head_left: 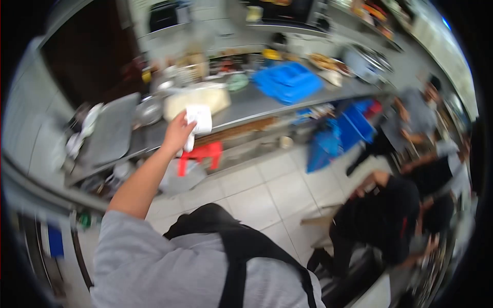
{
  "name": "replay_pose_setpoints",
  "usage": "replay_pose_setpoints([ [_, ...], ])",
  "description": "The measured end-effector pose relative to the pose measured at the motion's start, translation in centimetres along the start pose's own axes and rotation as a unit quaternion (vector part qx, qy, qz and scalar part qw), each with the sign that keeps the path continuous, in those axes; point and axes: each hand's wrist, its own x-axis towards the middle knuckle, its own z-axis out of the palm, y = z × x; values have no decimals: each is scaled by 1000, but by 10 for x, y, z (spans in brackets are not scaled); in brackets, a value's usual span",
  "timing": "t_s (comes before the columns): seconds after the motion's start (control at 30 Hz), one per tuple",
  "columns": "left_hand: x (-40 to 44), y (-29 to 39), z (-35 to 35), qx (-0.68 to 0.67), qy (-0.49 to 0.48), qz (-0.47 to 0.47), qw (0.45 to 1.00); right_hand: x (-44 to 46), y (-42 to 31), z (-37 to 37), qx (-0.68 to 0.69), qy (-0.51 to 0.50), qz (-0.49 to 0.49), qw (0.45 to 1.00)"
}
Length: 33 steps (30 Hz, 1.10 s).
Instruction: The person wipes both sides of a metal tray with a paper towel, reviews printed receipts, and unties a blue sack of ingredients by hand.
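My left hand (177,133) is stretched out over the front edge of the steel counter (236,109), its fingers closed on a white paper (199,119) that hangs down from them. Just behind the paper, a pale, cream-coloured block or bag (218,97) lies on the counter; blur hides what it is. Below the hand stands a red plastic stool (208,153). My right hand does not show anywhere in the picture.
A blue tray (287,82) and a large metal pot (362,64) stand along the counter. A grey tray (113,128) lies at the left. Blue bins (349,128) are on the floor side. Several people, one in black (380,215), work at the right.
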Motion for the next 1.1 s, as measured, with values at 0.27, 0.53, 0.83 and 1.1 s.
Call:
replay_pose_setpoints([
  [0.27,37,-239,-266,79,288,-133,945,32,-86,91,-379,-126,-101,911],
  [0.53,174,-442,-454,263,318,-120,903,9,-112,248,-501,-50,-86,859],
  [0.83,361,-590,-564,210,294,-245,900,-69,-147,414,-531,-29,-51,845],
  [1.1,388,-609,-579,-234,340,-304,859,-105,-152,451,-560,-27,-59,826],
])
